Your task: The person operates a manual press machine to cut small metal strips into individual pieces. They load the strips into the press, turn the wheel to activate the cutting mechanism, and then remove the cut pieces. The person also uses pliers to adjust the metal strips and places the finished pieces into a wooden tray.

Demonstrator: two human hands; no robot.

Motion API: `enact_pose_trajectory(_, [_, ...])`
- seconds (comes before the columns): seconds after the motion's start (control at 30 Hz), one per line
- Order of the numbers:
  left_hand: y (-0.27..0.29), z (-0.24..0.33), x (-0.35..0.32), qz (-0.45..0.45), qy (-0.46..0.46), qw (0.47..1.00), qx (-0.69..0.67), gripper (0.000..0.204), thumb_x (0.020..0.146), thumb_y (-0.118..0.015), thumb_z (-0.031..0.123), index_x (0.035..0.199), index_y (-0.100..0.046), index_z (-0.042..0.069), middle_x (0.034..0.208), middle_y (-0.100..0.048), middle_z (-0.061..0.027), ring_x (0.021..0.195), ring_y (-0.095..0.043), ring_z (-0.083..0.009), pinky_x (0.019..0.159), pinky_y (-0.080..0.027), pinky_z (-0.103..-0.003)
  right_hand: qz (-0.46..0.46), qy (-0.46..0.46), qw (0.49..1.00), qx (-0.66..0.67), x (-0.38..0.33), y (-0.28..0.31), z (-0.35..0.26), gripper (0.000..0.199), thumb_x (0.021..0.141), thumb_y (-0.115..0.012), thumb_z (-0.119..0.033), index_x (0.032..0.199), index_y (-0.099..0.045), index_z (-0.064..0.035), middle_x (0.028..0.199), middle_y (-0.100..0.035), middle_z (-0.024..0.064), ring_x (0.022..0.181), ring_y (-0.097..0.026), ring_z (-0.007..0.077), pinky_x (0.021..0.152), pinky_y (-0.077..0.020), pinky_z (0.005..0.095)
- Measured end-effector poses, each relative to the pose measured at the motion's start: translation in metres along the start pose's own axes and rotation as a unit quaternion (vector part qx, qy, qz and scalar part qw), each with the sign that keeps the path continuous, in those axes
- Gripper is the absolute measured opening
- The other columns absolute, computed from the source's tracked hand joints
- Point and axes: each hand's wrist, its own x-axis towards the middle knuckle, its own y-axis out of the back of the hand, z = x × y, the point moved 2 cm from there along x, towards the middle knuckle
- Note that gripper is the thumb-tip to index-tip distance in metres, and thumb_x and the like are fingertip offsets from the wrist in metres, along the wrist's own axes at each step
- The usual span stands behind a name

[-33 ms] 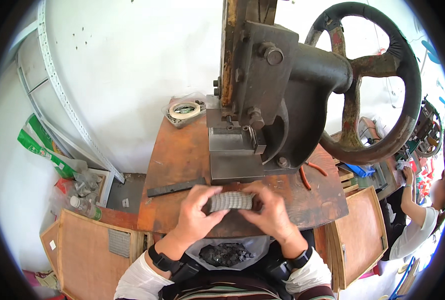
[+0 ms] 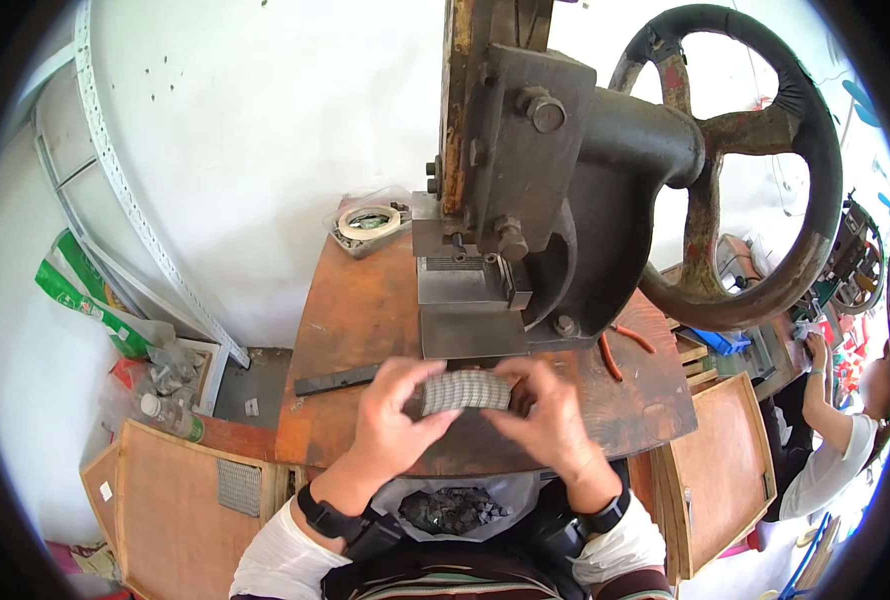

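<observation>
Between my two hands a small grey sheet with a grid pattern is bent into an arch, its middle bowed upward. My left hand pinches its left end and my right hand pinches its right end, fingers above and thumbs toward me. Both hands are over the front of the wooden bench, just before the steel die plate of a hand press. A dark flat metal bar lies left of my left hand. Under the bench edge, a pale bag holds dark scraps.
The large handwheel juts out at the upper right. Red-handled pliers rest on the bench's right. A clear tub with a tape roll stands at the back left. Another gridded sheet lies on the left wooden tray. A person works far right.
The gridded sheet and my hands have shifted slightly, with the sheet a little farther from me. My fingers have moved a bit at both ends, still pinching it.
</observation>
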Motion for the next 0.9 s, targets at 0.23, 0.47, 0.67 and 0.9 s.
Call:
enact_pose_trajectory(0.23, [-0.012,-0.044,0.092,0.055,-0.017,0.998,0.029,0.041,0.067,-0.081,0.004,0.105,-0.065,-0.002,0.102,-0.061,-0.0096,0.101,-0.059,-0.0210,0.089,-0.047,-0.030,0.102,0.005,0.990,-0.100,0.087,0.007,0.011,0.037,0.072,-0.077,-0.010,0.102,-0.057,-0.0035,0.085,-0.067,0.0128,0.069,-0.067,0.0262,0.059,-0.0519,0.0352])
enact_pose_trajectory(0.47, [-0.017,-0.066,0.108,0.061,-0.098,0.984,0.132,0.036,0.063,-0.079,0.017,0.097,-0.070,0.009,0.112,-0.058,-0.0104,0.111,-0.047,-0.0329,0.099,-0.031,-0.045,0.187,0.119,0.888,-0.404,0.089,-0.003,-0.002,0.013,0.072,-0.068,-0.012,0.083,-0.060,-0.0107,0.074,-0.056,0.0057,0.064,-0.063,0.0240,0.053,-0.0507,0.0359])
enact_pose_trajectory(0.67, [-0.018,-0.071,0.121,0.058,-0.089,0.982,0.158,0.040,0.065,-0.079,0.018,0.103,-0.068,0.010,0.124,-0.054,-0.0117,0.116,-0.044,-0.0352,0.097,-0.035,-0.046,0.201,0.144,0.857,-0.452,0.103,-0.010,0.011,0.003,0.073,-0.063,-0.013,0.075,-0.062,-0.0119,0.072,-0.056,0.0044,0.065,-0.062,0.0217,0.052,-0.0501,0.0343])
enact_pose_trajectory(0.9, [0.053,-0.052,0.057,0.019,0.025,0.979,0.199,0.051,0.072,-0.079,0.022,0.111,-0.061,-0.006,0.114,-0.060,-0.0192,0.111,-0.054,-0.0352,0.095,-0.043,-0.040,0.218,0.183,0.840,-0.462,0.102,-0.009,0.012,0.008,0.073,-0.066,-0.014,0.080,-0.062,-0.0118,0.073,-0.055,0.0039,0.063,-0.061,0.0211,0.051,-0.0490,0.0336])
